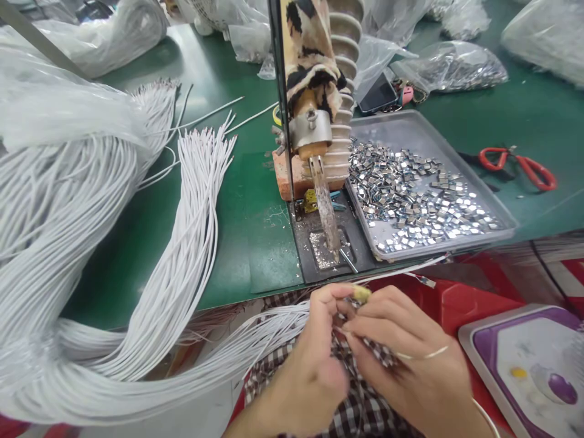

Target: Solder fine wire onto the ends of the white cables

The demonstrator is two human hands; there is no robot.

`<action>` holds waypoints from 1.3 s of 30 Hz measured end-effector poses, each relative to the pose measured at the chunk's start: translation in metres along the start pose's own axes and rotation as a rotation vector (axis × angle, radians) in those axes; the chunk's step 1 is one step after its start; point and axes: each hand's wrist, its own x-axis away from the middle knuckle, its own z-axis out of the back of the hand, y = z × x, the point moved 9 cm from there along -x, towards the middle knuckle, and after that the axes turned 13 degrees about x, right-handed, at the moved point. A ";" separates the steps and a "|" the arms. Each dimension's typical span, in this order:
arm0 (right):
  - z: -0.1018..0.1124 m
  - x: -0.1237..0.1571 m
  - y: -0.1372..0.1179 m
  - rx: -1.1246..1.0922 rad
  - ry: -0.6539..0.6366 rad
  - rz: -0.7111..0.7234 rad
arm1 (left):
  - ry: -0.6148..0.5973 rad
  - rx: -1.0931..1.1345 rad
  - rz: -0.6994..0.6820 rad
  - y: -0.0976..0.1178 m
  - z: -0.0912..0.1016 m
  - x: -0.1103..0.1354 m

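Note:
My left hand (314, 365) is closed at the end of a long bundle of white cables (255, 331), which runs in from the left below the table edge. Against it, my right hand (410, 353) is closed in a pinch; whatever lies between its fingertips is hidden. A yellow cover (362, 294) sits on a fingertip where the hands meet. Just beyond them a soldering iron (326, 207) is clamped pointing down, its thin metal tip (349, 260) over a black base (314, 264). One white cable behind my hands ends in a small metal connector (426, 281).
A clear tray (433, 249) of small shiny metal pieces (401, 188) stands right of the iron. Red-handled pliers (517, 164) and a phone (378, 94) lie beyond. More white cables (191, 201) cover the left side. A purple-and-white device (524, 371) is at lower right.

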 end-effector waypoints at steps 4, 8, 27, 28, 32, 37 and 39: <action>0.005 -0.008 0.020 -0.263 -0.027 -0.107 | -0.033 -0.325 -0.219 0.032 0.004 0.001; -0.001 -0.011 0.025 -0.378 -0.123 -0.126 | -0.014 -0.370 -0.259 0.043 0.006 -0.006; 0.021 -0.029 0.079 0.197 0.054 -0.331 | 0.010 -0.232 -0.322 0.052 0.022 -0.013; 0.026 -0.033 0.092 0.447 0.056 -0.353 | 0.017 -0.211 -0.310 0.050 0.024 -0.014; 0.019 -0.046 0.130 0.693 -0.058 -0.355 | 0.066 -0.203 -0.292 0.048 0.030 -0.017; 0.024 -0.045 0.120 0.635 0.024 -0.337 | 0.114 -0.231 -0.318 0.058 0.031 -0.019; 0.026 -0.042 0.102 0.545 0.070 -0.310 | 0.107 -0.243 -0.310 0.061 0.029 -0.020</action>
